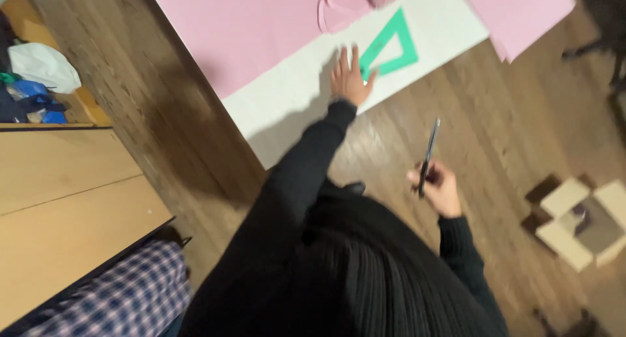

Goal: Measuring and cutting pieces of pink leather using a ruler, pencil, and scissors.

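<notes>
Head camera view: one green triangular plastic set square lies flat on a white sheet in the upper centre of the frame, its long axis running from lower left to upper right, apex toward the top. Left hand rests flat, fingers spread, touching the lower-left corner of the set square. Right hand, at centre right over the wooden floor, grips one dark slender pen-like tool, tip pointing up. Two pink paper sheets flank the white sheet. One open cardboard box sits at right.
</notes>
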